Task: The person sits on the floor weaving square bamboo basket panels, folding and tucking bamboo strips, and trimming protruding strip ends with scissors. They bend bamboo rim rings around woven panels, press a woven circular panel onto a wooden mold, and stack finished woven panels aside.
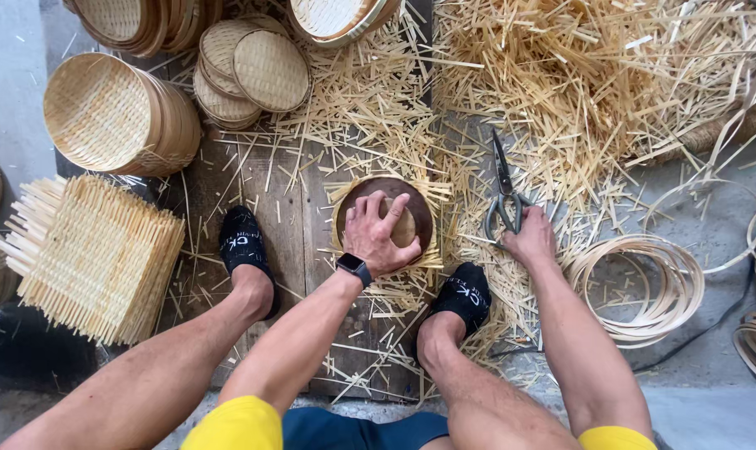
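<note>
Stack of square woven bamboo mats (95, 258) at left; nested round woven baskets (120, 117) above it; flat woven lids (257, 71) beside them; loose bamboo offcuts (595, 92) piled upper right; coiled bamboo hoops (645, 283) on the floor at right.

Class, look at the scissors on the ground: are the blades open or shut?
Shut. The scissors lie with both blades together as one dark point aimed away from the person, while the right hand grips the handles.

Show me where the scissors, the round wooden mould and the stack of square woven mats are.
scissors (504, 193): head view, at the pivot just above the handles.
round wooden mould (417, 212): head view, dark top right of the left hand.
stack of square woven mats (95, 250): head view, top mat's middle.
</note>
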`<state>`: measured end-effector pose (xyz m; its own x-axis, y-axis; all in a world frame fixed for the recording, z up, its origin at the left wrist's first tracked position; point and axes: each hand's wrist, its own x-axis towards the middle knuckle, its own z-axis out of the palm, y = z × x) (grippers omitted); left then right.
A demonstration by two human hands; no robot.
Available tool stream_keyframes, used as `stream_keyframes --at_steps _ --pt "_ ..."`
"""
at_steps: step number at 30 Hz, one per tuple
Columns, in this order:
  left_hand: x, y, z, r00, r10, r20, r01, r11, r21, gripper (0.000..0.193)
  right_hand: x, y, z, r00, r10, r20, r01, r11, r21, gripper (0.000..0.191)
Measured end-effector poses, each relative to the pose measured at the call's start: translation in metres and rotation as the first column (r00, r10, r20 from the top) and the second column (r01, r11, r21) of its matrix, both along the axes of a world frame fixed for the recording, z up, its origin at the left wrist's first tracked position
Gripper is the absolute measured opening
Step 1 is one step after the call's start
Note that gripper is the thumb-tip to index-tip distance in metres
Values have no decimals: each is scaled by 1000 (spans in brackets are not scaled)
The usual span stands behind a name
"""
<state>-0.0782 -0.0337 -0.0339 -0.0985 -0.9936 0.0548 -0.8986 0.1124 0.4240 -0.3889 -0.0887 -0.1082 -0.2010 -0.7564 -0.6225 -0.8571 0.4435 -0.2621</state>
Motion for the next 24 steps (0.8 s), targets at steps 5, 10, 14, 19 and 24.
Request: stream_keyframes --at_steps 5,10,14,19,24 --pt "7 -1 -4 986 -166 -15 166 986 -3 88 -12 12 -9 969 -100 226 66 986 152 53" --pt "28 -24 -6 827 -561 34 554 823 126 94 -2 39 19 978 51 201 -54 999 10 59" --pt "26 -14 -3 914 -392 103 392 920 13 105 17 48 47 931 364 15 -331 862 -384 64" --pt "-17 17 -14 956 269 -113 -258 960 108 113 44 27 40 805 514 -296 -591 655 -471 63" --pt "-6 14 -23 985 159 -72 -152 985 86 107 50 10 3 685 585 -434 -720 634 -281 51"
